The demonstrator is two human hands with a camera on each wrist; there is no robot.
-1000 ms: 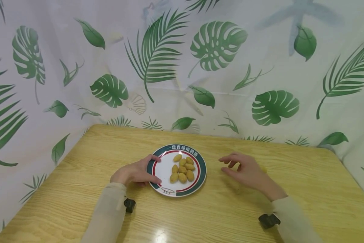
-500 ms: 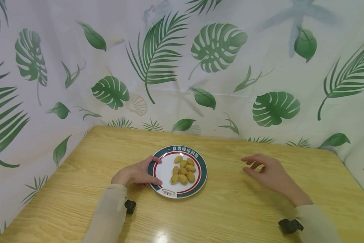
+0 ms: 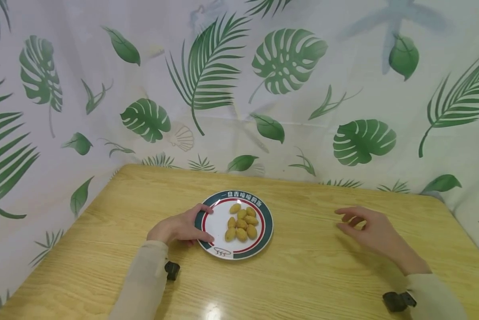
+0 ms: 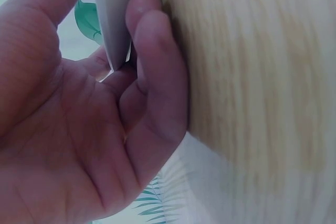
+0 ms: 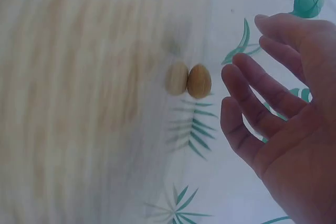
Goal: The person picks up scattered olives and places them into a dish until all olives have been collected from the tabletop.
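A white plate [image 3: 267, 229] with a dark green rim and a red ring lies left of the table's middle. Several small yellow oval fruits [image 3: 241, 223] sit grouped on its right half. My left hand [image 3: 177, 226] grips the plate's left edge; in the left wrist view its lower fingers [image 4: 163, 77] curl beneath the plate's edge [image 4: 113, 14]. Well to the right of the plate, my right hand [image 3: 377, 231] hovers over the table, fingers loosely bent, holding nothing. A single oval fruit [image 5: 199, 81] lies beyond its fingertips in the right wrist view, hidden in the head view.
The wooden table [image 3: 295, 275] ends at the back against a white cloth [image 3: 223, 146] printed with green leaves. Each wrist carries a small black camera, such as the left camera [image 3: 172, 270] and the right camera [image 3: 397, 302]. Light sleeves cover both forearms.
My right hand has moved right, away from the plate. A yellow fruit partly seen behind it a second ago is now out of sight in the head view. The left hand keeps its grip.
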